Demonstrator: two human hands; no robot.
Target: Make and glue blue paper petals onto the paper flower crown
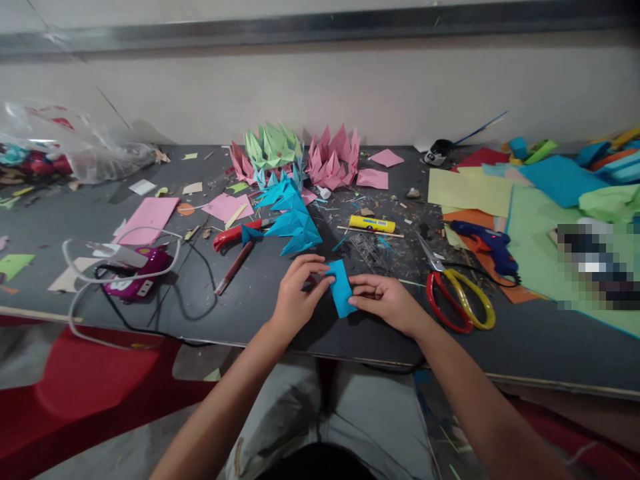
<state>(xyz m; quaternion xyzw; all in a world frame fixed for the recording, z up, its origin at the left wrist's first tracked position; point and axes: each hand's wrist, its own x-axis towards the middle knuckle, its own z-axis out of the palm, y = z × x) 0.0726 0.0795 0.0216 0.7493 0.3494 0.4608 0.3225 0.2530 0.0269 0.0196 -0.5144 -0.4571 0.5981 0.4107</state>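
Note:
A small blue paper rectangle (341, 290) is held up between both hands, just above the front of the dark table. My left hand (302, 288) pinches its upper left edge between thumb and fingers. On the other side, my right hand (383, 300) grips the lower right edge. Right behind the hands lies a chain of folded blue paper points (295, 220). A yellow glue stick (373, 223) rests beyond the paper, beside a thin wooden stick. Scissors (453, 290) with one red and one yellow handle lie to the right of my right hand.
Pink folded paper (336, 160) and green folded paper (274, 145) stand near the wall. A purple power socket (137, 273) with looping cables sits left. A blue glue gun (493, 245) and paper sheets (545, 247) lie right. A red cutter (235, 235) and scraps are strewn about.

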